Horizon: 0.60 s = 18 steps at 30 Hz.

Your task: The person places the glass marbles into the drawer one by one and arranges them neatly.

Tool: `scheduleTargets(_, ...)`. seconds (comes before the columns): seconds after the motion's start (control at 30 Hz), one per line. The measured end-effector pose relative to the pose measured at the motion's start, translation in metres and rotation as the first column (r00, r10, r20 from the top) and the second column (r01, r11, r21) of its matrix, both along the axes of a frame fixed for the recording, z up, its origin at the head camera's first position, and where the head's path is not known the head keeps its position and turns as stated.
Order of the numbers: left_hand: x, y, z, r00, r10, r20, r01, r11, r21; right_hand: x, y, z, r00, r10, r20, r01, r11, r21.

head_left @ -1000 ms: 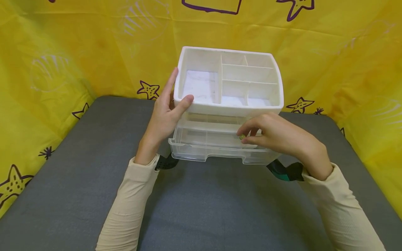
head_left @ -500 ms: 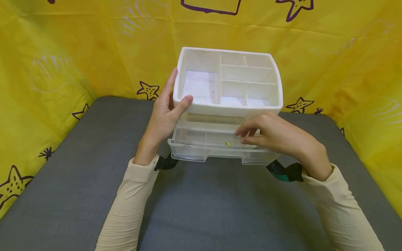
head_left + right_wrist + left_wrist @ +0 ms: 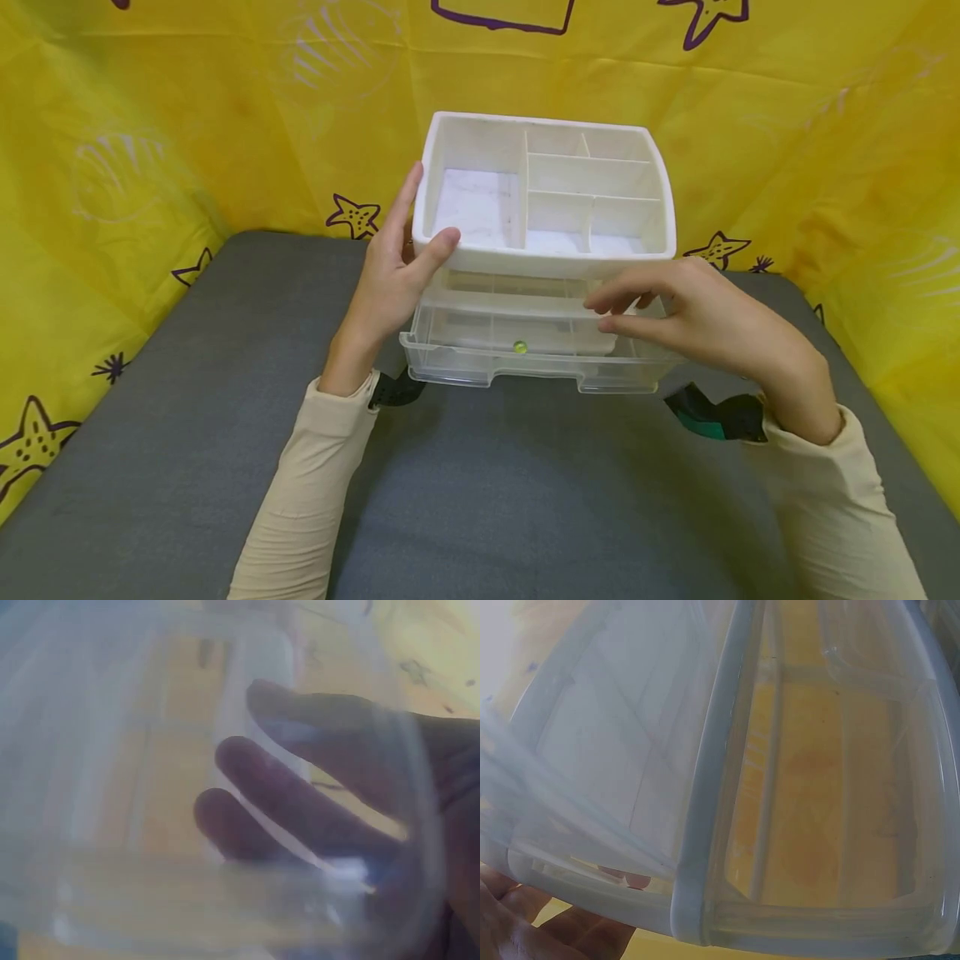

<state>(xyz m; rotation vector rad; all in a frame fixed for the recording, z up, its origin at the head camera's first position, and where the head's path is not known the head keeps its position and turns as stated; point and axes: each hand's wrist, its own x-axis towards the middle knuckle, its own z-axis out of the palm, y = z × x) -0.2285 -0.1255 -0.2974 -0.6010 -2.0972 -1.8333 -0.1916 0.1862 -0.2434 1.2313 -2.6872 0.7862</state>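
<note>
From my remote seat I see the right hand [image 3: 701, 317] above the right part of a pulled-out clear plastic drawer [image 3: 450, 367], thumb and fingertips apart, holding nothing. Left of those fingertips, and apart from them, a small yellow-green marble [image 3: 521, 347] lies in the drawer near its front wall. The left hand [image 3: 392, 271] grips the left front corner of the white organizer [image 3: 555, 264], thumb on its rim. Beneath is a grey table [image 3: 487, 500]; behind hangs a yellow starfish-print cloth [image 3: 262, 125]. A marble probably rolls easily, so I would want that left grip steady, the drawer level, and the right fingers clear of its walls, without a knock.
</note>
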Motion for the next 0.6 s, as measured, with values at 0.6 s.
scheduleTargets(0.6,-0.001,0.001,0.000,1.000,0.001,-0.018,0.000,1.000,0.012,0.016,0.033,0.002,0.968,-0.152,-0.198,0.143,0.988,-0.062)
